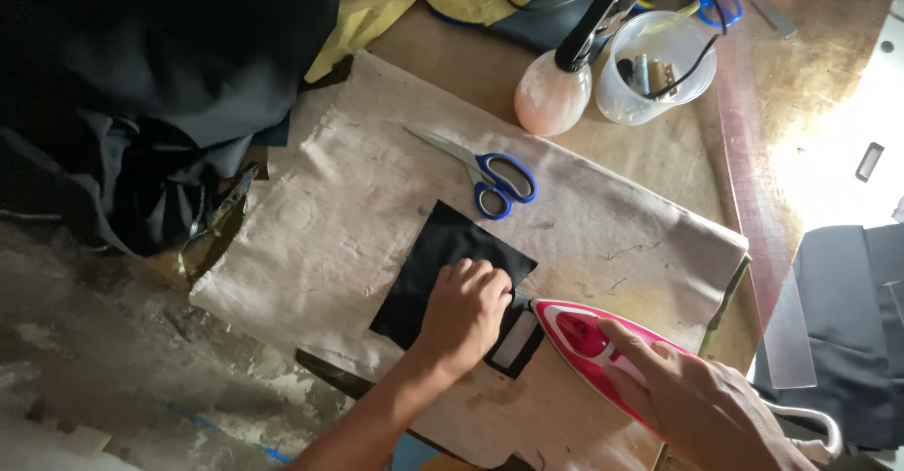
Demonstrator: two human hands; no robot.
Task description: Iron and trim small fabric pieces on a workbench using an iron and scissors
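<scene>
We see the left hand, fingers curled, pressing a black fabric piece flat on the beige pressing cloth; the fabric extends left and far of it. The right hand grips a pink iron, its tip just right of the fabric. Blue-handled scissors lie farther off.

L hand knuckles up, fingers curled, pressing down, R hand closed, index finger extended
</scene>
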